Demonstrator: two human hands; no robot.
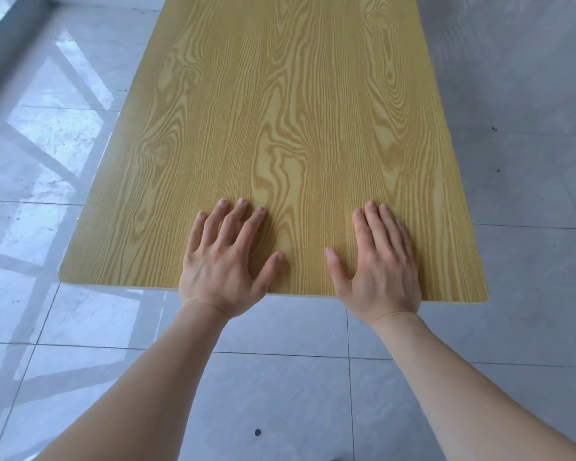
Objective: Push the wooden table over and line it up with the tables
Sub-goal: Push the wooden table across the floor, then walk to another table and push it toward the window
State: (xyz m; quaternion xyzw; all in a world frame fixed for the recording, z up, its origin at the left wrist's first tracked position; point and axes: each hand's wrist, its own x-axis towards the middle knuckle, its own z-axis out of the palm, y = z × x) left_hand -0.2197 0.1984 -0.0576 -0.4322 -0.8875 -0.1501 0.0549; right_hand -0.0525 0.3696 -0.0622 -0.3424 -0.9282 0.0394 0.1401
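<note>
— Where did the wooden table (290, 128) stand?
— Straight ahead of the person, on the tiled floor (280, 394); its near edge ran across the view, its far end reached out past the top; floor lay on both sides of it and before it.
— And the hands?
— Both lay flat on the top at the near edge, palms down; the left hand (223, 261) left of the middle, fingers spread; the right hand (376, 264) right of the middle, near the right corner; a bare strip of tabletop lay between their thumbs; the wrists hung over the edge.
</note>
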